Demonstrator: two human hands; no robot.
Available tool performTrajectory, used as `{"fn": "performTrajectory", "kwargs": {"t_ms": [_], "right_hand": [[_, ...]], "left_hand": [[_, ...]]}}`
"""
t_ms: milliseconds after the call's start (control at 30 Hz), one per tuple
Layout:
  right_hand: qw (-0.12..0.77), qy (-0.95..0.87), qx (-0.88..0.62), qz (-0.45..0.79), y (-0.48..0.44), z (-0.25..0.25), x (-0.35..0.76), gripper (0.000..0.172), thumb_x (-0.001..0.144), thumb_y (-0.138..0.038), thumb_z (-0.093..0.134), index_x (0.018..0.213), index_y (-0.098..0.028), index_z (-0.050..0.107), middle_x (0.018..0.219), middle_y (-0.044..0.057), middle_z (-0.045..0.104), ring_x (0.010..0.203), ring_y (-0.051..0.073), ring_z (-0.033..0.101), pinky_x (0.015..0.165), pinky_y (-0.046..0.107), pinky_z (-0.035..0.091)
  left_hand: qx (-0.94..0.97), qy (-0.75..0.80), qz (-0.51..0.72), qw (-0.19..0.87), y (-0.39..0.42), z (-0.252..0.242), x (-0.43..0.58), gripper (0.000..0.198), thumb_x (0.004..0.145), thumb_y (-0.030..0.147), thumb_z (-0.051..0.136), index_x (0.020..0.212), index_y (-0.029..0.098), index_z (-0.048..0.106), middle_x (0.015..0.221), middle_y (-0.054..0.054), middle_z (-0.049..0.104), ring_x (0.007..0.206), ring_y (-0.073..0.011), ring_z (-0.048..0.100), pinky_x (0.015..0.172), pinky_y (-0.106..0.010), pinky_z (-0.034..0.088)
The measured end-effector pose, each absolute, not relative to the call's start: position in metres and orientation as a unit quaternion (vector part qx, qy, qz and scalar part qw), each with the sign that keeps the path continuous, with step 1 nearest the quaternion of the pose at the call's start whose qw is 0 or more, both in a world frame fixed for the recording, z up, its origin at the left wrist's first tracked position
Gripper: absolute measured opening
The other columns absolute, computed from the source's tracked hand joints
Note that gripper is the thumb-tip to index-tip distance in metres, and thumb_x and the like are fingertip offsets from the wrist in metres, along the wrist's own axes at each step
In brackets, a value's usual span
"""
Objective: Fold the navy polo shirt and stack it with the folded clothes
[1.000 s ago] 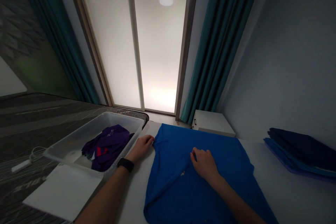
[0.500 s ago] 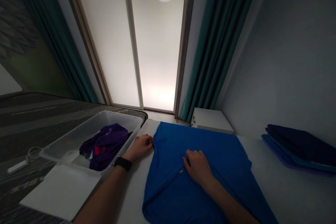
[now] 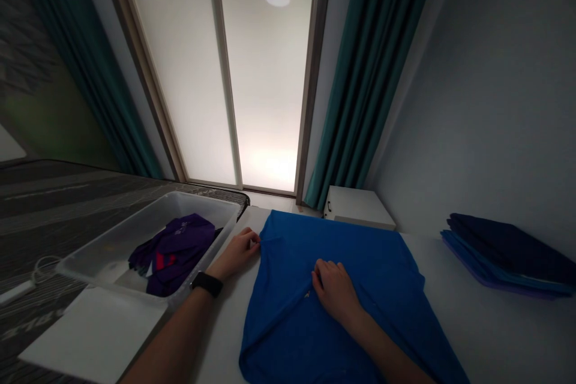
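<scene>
A blue T-shirt lies spread on the white table, with folds running across its front and a small light mark showing near its middle. At its left edge, my left hand is closed, thumb and fingers pinching the cloth; a dark watch sits on that wrist. My right hand rests on the middle of the shirt, its fingers curled and pressed together on a fold of the fabric. The fingertips of the right hand are partly hidden from view.
Left of the table, a translucent plastic bin holds crumpled purple clothing. A stack of folded dark and blue clothes lies on the right. Beyond the table stand a white cabinet and a frosted sliding door.
The shirt's left edge, drawn out to a small point before, now lies flatter by my left hand. My right hand has barely moved. The whole view has shifted slightly.
</scene>
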State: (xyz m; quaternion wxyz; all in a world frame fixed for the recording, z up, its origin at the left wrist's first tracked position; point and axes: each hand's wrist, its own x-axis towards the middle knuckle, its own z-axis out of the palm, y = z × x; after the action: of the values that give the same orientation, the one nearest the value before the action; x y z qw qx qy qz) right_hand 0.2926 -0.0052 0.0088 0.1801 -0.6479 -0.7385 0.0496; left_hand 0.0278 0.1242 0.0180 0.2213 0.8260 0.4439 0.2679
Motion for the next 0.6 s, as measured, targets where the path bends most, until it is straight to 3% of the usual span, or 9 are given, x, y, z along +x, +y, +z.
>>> {"fn": "performTrajectory", "kwargs": {"t_ms": [200, 400, 600], "right_hand": [[0.203, -0.738, -0.642, 0.047, -0.005, 0.007, 0.294, 0.024, 0.098, -0.026, 0.032, 0.079, -0.024, 0.047, 0.077, 0.001, 0.060, 0.068, 0.017, 0.056, 0.070, 0.035, 0.042], [0.213, -0.741, -0.636, 0.030, -0.003, 0.004, 0.294, 0.020, 0.097, -0.023, 0.037, 0.079, -0.023, 0.047, 0.076, 0.000, 0.059, 0.067, 0.017, 0.056, 0.070, 0.034, 0.040], [0.222, -0.748, -0.626, 0.024, -0.003, 0.000, 0.294, 0.022, 0.097, -0.023, 0.035, 0.079, -0.023, 0.048, 0.076, 0.000, 0.059, 0.066, 0.016, 0.055, 0.067, 0.033, 0.040]], "left_hand": [[0.795, 0.434, 0.313, 0.285, 0.124, 0.017, 0.031, 0.017, 0.082, 0.031, 0.054, 0.086, 0.019, 0.064, 0.088, -0.002, 0.065, 0.063, -0.0125, 0.050, 0.062, -0.025, 0.042], [0.769, 0.407, 0.356, 0.340, 0.128, 0.011, 0.033, 0.020, 0.080, 0.035, 0.058, 0.074, 0.017, 0.062, 0.105, -0.007, 0.067, 0.064, -0.0119, 0.053, 0.062, -0.026, 0.042], [0.766, 0.424, 0.329, 0.354, 0.130, 0.004, 0.031, 0.023, 0.081, 0.037, 0.055, 0.083, 0.016, 0.064, 0.068, 0.000, 0.061, 0.059, -0.0137, 0.052, 0.056, -0.024, 0.037]]}}
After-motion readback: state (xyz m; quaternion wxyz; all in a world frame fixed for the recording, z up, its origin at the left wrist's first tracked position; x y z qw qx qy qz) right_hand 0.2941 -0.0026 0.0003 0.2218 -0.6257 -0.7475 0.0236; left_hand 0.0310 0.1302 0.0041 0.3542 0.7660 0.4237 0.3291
